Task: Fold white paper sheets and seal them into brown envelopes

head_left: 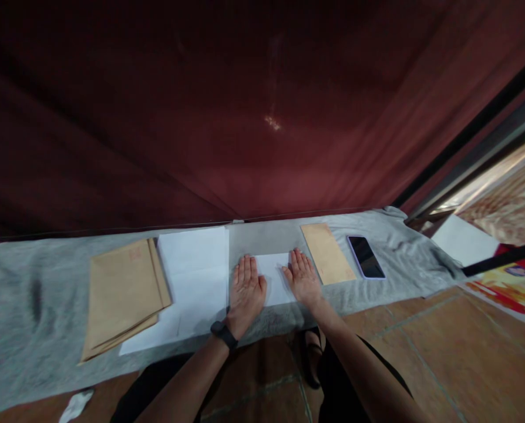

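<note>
A small white sheet of paper (272, 281), perhaps folded, lies on the grey cloth between my hands. My left hand (246, 294) rests flat on its left side, fingers stretched forward and thumb out. On the opposite side my right hand (304, 278) presses flat too, palm down. To the left is a stack of larger white paper (196, 282), close to my left hand. Partly over that stack sit several brown envelopes (124, 291). A single smaller brown envelope (328, 254) lies just right of my right hand.
A phone (366, 257) lies on the grey cloth (262, 232) at the right. Dark red fabric (245, 147) hangs along the back. Black bars (500, 258) and a colourful printed box (513, 288) stand at the far right. Below is a tiled floor (456, 341) with a white scrap (76, 405).
</note>
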`<state>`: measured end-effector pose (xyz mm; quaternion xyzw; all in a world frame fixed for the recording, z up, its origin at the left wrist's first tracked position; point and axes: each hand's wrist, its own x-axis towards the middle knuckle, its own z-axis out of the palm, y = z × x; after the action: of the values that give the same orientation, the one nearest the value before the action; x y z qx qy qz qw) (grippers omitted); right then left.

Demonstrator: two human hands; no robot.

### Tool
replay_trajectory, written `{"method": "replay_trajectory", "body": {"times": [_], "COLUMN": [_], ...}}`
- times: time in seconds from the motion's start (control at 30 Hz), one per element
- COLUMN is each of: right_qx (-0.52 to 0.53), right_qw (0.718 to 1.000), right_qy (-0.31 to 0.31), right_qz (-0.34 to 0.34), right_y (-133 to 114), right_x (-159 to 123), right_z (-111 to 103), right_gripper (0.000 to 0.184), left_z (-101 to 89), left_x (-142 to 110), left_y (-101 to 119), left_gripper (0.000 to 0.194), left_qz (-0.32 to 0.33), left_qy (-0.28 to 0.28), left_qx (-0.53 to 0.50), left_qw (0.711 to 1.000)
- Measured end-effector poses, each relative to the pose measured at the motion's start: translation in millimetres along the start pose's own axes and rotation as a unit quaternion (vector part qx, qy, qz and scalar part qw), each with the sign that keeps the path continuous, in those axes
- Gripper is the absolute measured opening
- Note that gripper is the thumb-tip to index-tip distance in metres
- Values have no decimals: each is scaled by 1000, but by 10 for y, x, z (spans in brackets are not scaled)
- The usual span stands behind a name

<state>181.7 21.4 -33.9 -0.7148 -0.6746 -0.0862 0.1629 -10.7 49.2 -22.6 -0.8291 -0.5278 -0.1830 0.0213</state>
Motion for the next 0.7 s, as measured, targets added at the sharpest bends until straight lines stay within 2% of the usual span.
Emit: {"method": "replay_trajectory", "body": {"times": [0.2, 0.37, 0.43, 0.53, 0.7], "right_qx": [11, 16, 16, 15, 16], "right_qw": [1000, 1000, 1000, 1000, 1000], "right_qy": [3, 5, 5, 1, -9], "right_qz": [1, 3, 3, 6, 26], "right_y": [19, -3, -3, 3, -88], "right_x": [-19, -8, -9, -4, 18], "right_z": [-11, -19, -21, -38, -139], "right_gripper": [62, 62, 63, 62, 61], "left_z": [-52, -117, -106, -97, -110], "left_x": [-32, -94, -121, -139, -141], "left_y": [-46, 134, 206, 246, 216], "left_gripper": [62, 60, 57, 55, 53], "left_qz": [5, 128, 149, 142, 129], "left_qy": [33, 0, -18, -35, -28], "left_qx": [-7, -27, -24, -6, 14], "left_qw": [999, 991, 988, 989, 991]}}
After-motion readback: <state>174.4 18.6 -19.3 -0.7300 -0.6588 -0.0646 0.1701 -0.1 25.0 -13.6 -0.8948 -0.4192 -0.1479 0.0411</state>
